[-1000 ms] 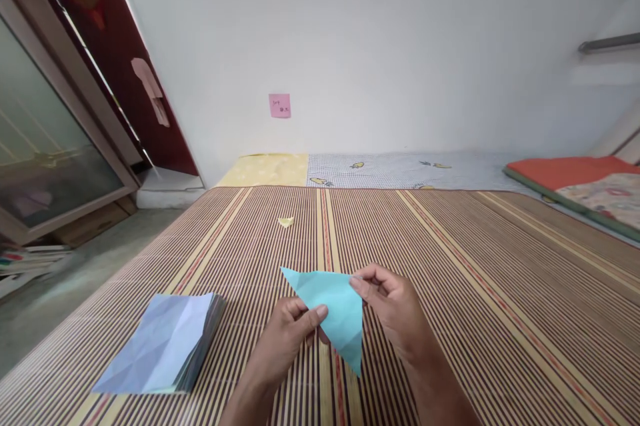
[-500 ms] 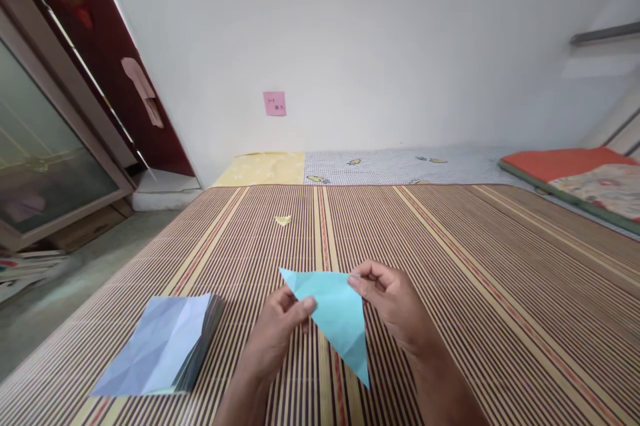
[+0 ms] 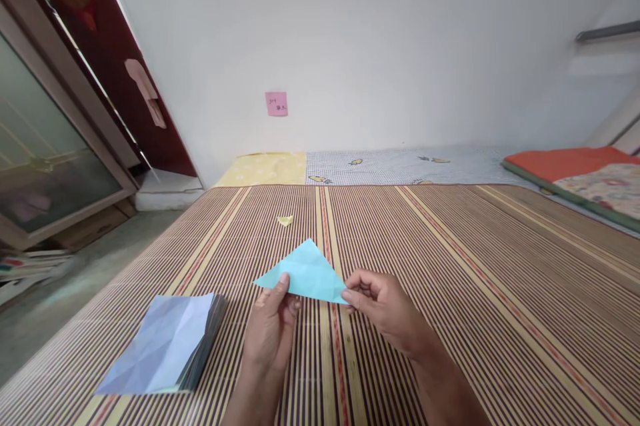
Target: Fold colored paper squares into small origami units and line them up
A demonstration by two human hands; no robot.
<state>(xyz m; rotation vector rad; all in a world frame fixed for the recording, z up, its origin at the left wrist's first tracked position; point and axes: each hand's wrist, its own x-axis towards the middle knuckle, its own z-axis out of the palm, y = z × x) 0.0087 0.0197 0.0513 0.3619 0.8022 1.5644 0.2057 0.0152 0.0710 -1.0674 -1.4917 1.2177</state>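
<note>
A sheet of turquoise paper (image 3: 313, 269), folded into a triangle, is held up over the striped mat with its peak pointing away from me. My left hand (image 3: 273, 319) grips its long near edge left of the middle, thumb on top and fingers beneath. At the right corner, my right hand (image 3: 383, 306) pinches the paper between thumb and forefinger. To the left of my hands lies a stack of paper (image 3: 160, 343) with a creased blue-violet sheet on top.
A small pale yellow folded paper piece (image 3: 285, 220) rests on the bamboo mat (image 3: 450, 293) beyond my hands. Folded orange and floral bedding (image 3: 585, 169) lies at the far right. Behind the mat rises a white wall with a pink note (image 3: 277, 104).
The turquoise triangle has turned, so its long edge now faces me and its peak points away. My left hand has shifted slightly left, and my right hand has moved slightly down.
</note>
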